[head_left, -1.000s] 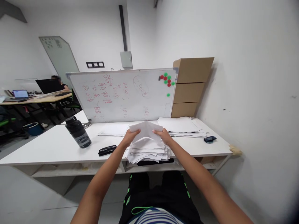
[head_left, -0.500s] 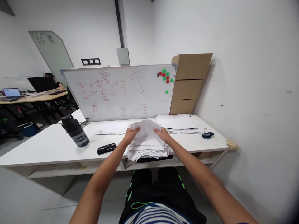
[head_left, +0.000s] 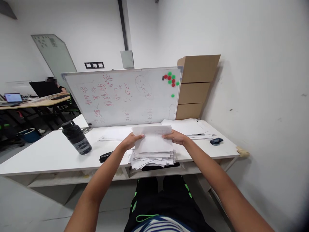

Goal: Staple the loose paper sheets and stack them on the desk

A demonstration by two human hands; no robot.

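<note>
— What lies farthest left of the paper stack (head_left: 153, 158)?

— Well to its left and far behind it there is a wooden desk (head_left: 36, 103) with a laptop (head_left: 13, 97), and a person (head_left: 60, 89) sits there. Nearer, but still well left of the stack, a dark bottle (head_left: 76, 137) stands upright on the white table (head_left: 48, 154).

— And closer in?

— A black stapler (head_left: 105, 157) lies just left of the stack, partly hidden by the left forearm. Behind the stack and a little left are a few flat papers (head_left: 116, 133). Farther behind the stack a whiteboard (head_left: 125, 96) with red writing stands upright, with red and green magnets (head_left: 171, 80) at its top right.

— The hands?

— The left hand (head_left: 130, 141) is at the stack's left side, with thumb and fingers closed on the left edge of a white sheet (head_left: 152, 141). The right hand (head_left: 177, 138) is at the stack's right side and pinches the sheet's upper right edge. The sheet is directly over the stack with its far edge raised. I cannot tell whether its near edge rests on the stack. The stack sits at the table's front edge, and its sheets lie uneven.

— And to the right of it?

— Loose sheets (head_left: 185, 126) are spread behind and to the right of the stack. A small dark object (head_left: 216, 140) lies farther right. Three cardboard boxes (head_left: 196, 87) are piled behind and to the right of the stack, against the wall.
</note>
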